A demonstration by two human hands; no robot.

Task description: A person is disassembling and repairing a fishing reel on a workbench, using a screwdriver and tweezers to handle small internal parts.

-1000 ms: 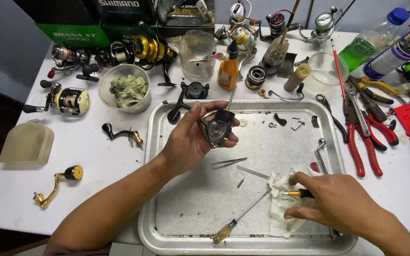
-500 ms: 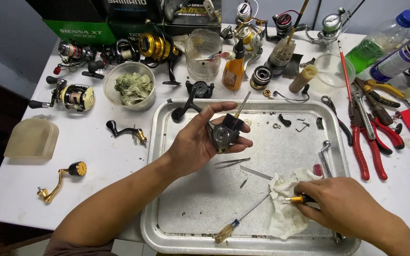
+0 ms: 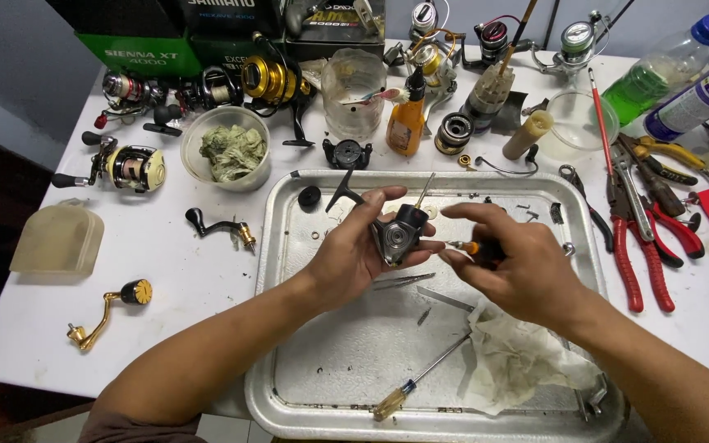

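Observation:
My left hand (image 3: 353,253) grips a dark fishing reel body (image 3: 399,232) above the metal tray (image 3: 289,271), its open side facing up. My right hand (image 3: 514,264) holds a small screwdriver with an orange collar (image 3: 470,247), the tip pointing at the reel body. A second screwdriver with a yellow handle (image 3: 408,387) lies in the tray near the front edge. A stained white rag (image 3: 519,361) lies in the tray under my right wrist. Tweezers (image 3: 404,280) rest in the tray just below the reel body.
Red-handled pliers (image 3: 646,246) and other hand tools lie right of the tray. Several fishing reels, a bowl with a greenish rag (image 3: 227,152), an orange bottle (image 3: 408,123) and a clear cup (image 3: 353,94) crowd the back. Loose crank handles (image 3: 108,308) lie left.
My right hand lifted the small screwdriver off the rag and brought it up to the reel body. My left hand kept holding the reel body.

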